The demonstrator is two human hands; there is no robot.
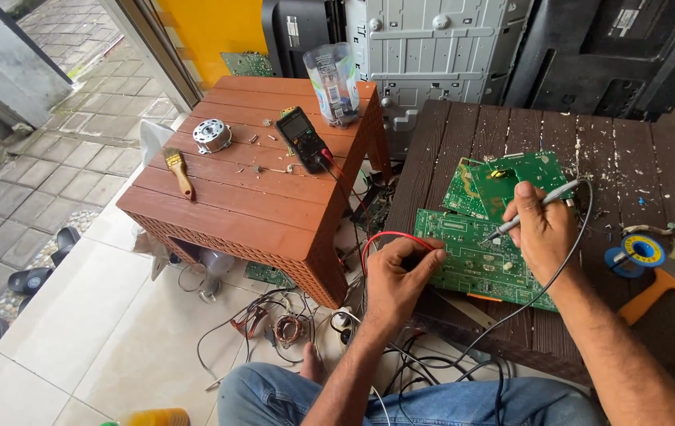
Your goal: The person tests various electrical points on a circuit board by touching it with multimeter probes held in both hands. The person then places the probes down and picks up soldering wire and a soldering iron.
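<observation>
On the dark surface [630, 158], a green circuit board [472, 252] lies flat: stiff, light, fragile, best held by its edges. The left hand [401, 276] pinches a red lead [381, 237] against it; the right hand [543, 229] is closed on a soldering iron [531, 209]. Solder spool [637, 252], brush [669, 276] and cables crowd nearby.

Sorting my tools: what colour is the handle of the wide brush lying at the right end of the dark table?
Orange, on the wide pale-bristled brush; head view.
</observation>
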